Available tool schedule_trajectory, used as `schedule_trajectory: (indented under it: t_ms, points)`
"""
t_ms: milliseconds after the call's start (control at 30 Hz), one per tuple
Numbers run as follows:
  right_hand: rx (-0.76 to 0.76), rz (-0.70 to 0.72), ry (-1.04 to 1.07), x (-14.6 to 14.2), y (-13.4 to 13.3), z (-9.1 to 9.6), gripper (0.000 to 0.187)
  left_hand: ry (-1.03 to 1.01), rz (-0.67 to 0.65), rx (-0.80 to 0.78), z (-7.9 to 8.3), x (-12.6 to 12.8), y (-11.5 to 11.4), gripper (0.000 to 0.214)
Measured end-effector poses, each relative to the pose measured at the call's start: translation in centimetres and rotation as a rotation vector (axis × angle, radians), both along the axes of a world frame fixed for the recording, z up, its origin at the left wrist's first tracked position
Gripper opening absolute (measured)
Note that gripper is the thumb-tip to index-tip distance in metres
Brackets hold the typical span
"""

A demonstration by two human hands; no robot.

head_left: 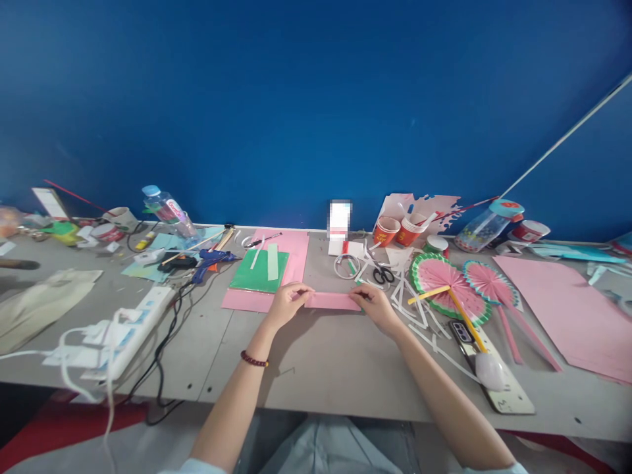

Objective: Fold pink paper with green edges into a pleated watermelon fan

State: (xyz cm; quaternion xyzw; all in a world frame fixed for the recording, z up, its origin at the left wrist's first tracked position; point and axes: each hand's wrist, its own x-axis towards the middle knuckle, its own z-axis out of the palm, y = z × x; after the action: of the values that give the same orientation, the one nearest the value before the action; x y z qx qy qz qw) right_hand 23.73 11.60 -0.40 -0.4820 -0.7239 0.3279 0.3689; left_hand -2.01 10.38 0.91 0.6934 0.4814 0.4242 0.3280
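Left hand pinches left end of pink paper strip | right hand pinches its right end | strip spans between them, mid-tabletop (green paper lies farther left)

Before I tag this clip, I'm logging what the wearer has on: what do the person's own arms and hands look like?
Both the left hand and the right hand are ungloved. The left wrist wears a dark reddish-brown beaded bracelet with a small yellow piece; no bracelet shows on the right. Pale blue sleeves show at the bottom edge, leaving the forearms uncovered.
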Motion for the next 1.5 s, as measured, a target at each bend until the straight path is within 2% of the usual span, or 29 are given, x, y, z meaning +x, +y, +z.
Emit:
schedule_trajectory:
  t_ms: [100, 167, 333, 400, 467, 567, 633, 767, 900, 1033, 1133, 1267, 1333, 1400, 1500]
  points:
    - [-0.113, -0.012, 0.058, -0.1, -0.1, -0.1, 0.021, 0.012, 0.008, 0.006, 0.1, 0.2, 0.0, 0.018]
    - [-0.159, -0.018, 0.080, -0.3, -0.2, -0.1, 0.021, 0.058, 0.033, 0.066, 0.0, 0.5, -0.1, 0.018]
    - [-0.128, -0.129, 0.167, -1.2, -0.8, 0.0, 0.019, 0.319, 0.334, 0.398, -0.4, 2.0, -0.8, 0.020]
    - [-0.083, -0.205, 0.220, -1.9, -1.2, 0.0, 0.018, 0.377, 0.282, 0.466, -0.5, 2.9, -1.4, 0.018]
    - [-0.033, -0.261, 0.237, -2.7, -1.8, 0.2, 0.017, 0.399, 0.128, 0.488, -0.6, 3.8, -1.8, 0.018]
    - [0.060, -0.255, 0.215, -3.7, -2.6, 0.6, 0.019, 0.349, 0.019, 0.477, -0.9, 4.7, -2.3, 0.021]
    - [0.100, -0.194, 0.197, -4.2, -3.1, 0.9, 0.019, 0.283, 0.039, 0.440, -1.2, 4.9, -2.5, 0.024]
    - [0.101, 0.020, 0.165, -4.4, -3.6, 1.2, 0.026, 0.144, 0.131, 0.308, -1.4, 4.9, -2.6, 0.026]
    - [0.121, 0.133, 0.135, -4.1, -3.5, 0.9, 0.031, 0.054, 0.110, 0.227, -1.0, 4.5, -2.3, 0.025]
    - [0.166, 0.125, 0.097, -3.5, -2.8, 0.4, 0.031, 0.111, 0.023, 0.218, -0.9, 4.0, -2.0, 0.024]
    - [0.224, 0.116, -0.020, -2.9, -2.3, 0.3, 0.031, 0.195, 0.002, 0.255, -1.3, 3.7, -1.9, 0.024]
    - [0.324, -0.081, -0.200, -1.7, -1.5, 0.4, 0.022, 0.313, 0.038, 0.372, -1.6, 3.1, -1.6, 0.023]
    - [0.357, -0.166, -0.259, -1.0, -1.1, 0.4, 0.026, 0.373, 0.045, 0.431, -1.4, 2.7, -1.5, 0.023]
    - [0.387, -0.158, -0.317, -0.4, -0.8, 0.4, 0.034, 0.426, 0.042, 0.478, -1.1, 2.5, -1.4, 0.025]
    - [0.405, -0.076, -0.398, 0.3, -0.4, 0.4, 0.037, 0.503, 0.034, 0.534, -0.7, 2.2, -1.3, 0.026]
